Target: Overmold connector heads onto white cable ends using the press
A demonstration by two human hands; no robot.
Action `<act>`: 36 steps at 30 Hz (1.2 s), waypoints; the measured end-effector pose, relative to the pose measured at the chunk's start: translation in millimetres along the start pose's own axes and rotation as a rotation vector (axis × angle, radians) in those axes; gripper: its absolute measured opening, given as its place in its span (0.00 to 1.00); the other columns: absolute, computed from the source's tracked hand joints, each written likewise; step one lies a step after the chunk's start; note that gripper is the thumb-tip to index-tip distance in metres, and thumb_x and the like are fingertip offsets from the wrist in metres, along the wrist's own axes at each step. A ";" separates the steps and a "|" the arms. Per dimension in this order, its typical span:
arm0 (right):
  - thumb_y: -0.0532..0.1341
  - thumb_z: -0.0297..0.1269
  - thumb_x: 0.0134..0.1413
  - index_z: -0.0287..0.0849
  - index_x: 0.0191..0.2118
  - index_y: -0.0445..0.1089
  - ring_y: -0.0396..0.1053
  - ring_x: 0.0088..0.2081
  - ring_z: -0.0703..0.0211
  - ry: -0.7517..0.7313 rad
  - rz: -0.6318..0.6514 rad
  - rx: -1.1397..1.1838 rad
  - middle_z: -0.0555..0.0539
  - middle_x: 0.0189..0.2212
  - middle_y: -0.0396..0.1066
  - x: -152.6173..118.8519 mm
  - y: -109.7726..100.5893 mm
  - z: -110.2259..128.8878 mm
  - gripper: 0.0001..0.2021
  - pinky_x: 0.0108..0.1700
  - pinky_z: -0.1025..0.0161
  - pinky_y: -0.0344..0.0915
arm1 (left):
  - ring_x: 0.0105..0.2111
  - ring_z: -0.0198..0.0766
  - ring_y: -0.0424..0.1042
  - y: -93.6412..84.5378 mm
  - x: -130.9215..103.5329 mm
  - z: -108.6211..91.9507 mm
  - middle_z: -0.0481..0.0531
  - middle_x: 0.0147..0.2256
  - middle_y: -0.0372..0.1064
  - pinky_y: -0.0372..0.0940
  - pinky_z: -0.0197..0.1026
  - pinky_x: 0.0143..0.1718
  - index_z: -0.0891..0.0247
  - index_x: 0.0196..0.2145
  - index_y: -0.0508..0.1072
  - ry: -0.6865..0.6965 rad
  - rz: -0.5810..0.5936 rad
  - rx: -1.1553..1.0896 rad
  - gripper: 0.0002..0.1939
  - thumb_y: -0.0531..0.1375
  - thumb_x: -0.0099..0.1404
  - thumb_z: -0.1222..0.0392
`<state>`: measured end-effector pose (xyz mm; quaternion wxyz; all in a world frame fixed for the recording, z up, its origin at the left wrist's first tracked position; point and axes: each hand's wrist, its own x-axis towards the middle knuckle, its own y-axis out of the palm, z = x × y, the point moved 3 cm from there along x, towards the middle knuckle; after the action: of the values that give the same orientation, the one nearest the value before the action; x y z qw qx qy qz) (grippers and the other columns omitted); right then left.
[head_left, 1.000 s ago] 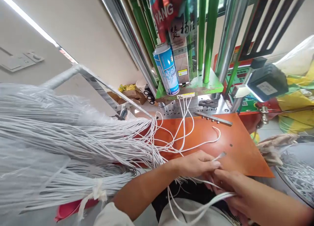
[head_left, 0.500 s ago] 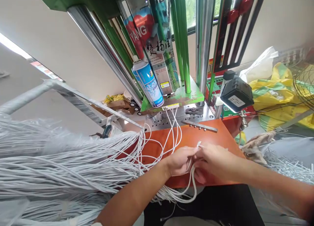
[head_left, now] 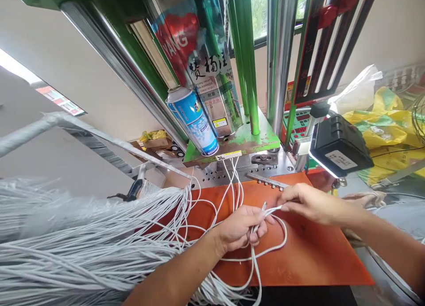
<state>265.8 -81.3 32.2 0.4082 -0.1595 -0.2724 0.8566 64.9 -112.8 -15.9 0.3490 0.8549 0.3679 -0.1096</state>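
Note:
My left hand [head_left: 244, 228] is closed around several white cables, and a small cable end [head_left: 264, 206] pokes up above its thumb. The fingers of my right hand [head_left: 310, 204] pinch white cable [head_left: 274, 210] just to the right of it. Slack cable [head_left: 284, 237] loops below both hands over the orange work surface [head_left: 308, 253]. A big bundle of white cables [head_left: 99, 239] spreads in from the left. Farther back, a few cables [head_left: 235, 182] run up under the green plate of a press [head_left: 262, 135].
A blue spray can [head_left: 195, 122] stands on the green plate. A slotted metal bar [head_left: 267, 182] lies at the orange surface's back edge. To the right are a black lamp [head_left: 341, 144] and yellow bags [head_left: 388, 124]. A wrapped metal rail [head_left: 116, 140] crosses the left side.
My hands were close together over the cable ends; the right hand has moved away to the right, with cable stretched between them. The view has shifted.

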 end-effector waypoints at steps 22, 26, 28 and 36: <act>0.51 0.45 0.73 0.41 0.57 0.71 0.71 0.49 0.43 0.140 -0.769 -0.351 0.37 0.49 0.74 -1.9 23.4 -46.8 0.19 0.53 0.45 0.67 | 0.14 0.22 0.50 -17.7 38.5 -21.6 0.42 0.21 0.63 0.42 0.28 0.14 0.67 0.40 0.72 0.160 -0.210 0.051 0.20 0.66 0.67 0.44; 0.52 0.44 0.72 0.41 0.48 0.74 0.64 0.37 0.46 0.162 -0.594 -0.677 0.41 0.36 0.70 -2.7 32.9 -61.8 0.16 0.43 0.48 0.64 | 0.13 0.23 0.53 -18.6 37.8 -21.8 0.42 0.19 0.62 0.47 0.27 0.13 0.66 0.36 0.69 0.235 -0.321 0.157 0.23 0.62 0.68 0.39; 0.52 0.45 0.73 0.43 0.44 0.72 0.64 0.37 0.48 0.134 -0.535 -0.656 0.43 0.35 0.69 -5.8 38.6 -61.2 0.15 0.42 0.50 0.62 | 0.14 0.27 0.61 -18.8 38.8 -18.9 0.46 0.21 0.67 0.56 0.29 0.13 0.65 0.35 0.67 0.223 -0.329 0.159 0.25 0.63 0.65 0.37; 0.53 0.45 0.73 0.45 0.45 0.70 0.67 0.35 0.53 0.097 -0.574 -0.471 0.46 0.35 0.68 -22.9 48.8 -48.8 0.12 0.41 0.54 0.61 | 0.16 0.33 0.70 -17.5 39.1 -13.9 0.50 0.26 0.73 0.62 0.31 0.13 0.62 0.38 0.61 0.143 -0.317 0.159 0.24 0.62 0.66 0.38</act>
<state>274.2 -108.1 -34.9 0.5961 -0.2065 -0.4761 0.6126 79.2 -73.3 -32.1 0.2317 0.8166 0.5123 -0.1309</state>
